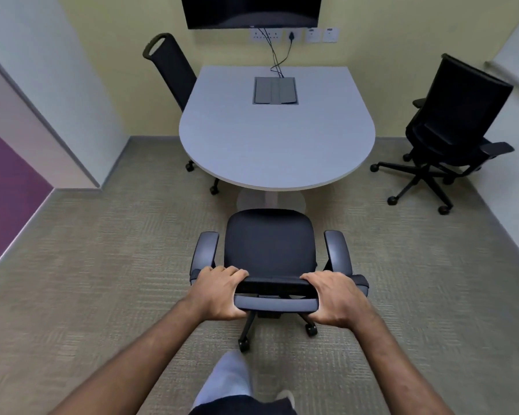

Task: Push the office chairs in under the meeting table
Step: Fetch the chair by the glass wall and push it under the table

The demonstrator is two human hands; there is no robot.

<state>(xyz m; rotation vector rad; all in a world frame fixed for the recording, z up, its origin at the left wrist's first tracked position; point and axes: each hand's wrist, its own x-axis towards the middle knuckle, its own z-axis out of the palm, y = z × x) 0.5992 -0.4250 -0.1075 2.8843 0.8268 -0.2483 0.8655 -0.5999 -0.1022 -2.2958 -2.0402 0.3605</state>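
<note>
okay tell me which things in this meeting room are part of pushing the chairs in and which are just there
Part of the job: the near chair, gripped at its backrest by the left hand and the right hand; the left chair, already tucked in; the right chair, standing away from the table; the meeting table.

Just there: the wall screen, the cables, the wall sockets, the table's cable box.

We see a pale yellow wall [102, 70] at the far end, carrying a dark screen [252, 10]. Just below the screen sit white sockets [294, 35] with cables hanging. Under the wall spreads beige patterned carpet [102, 265]; a purple panel [6, 187] lies far left of it.
</note>
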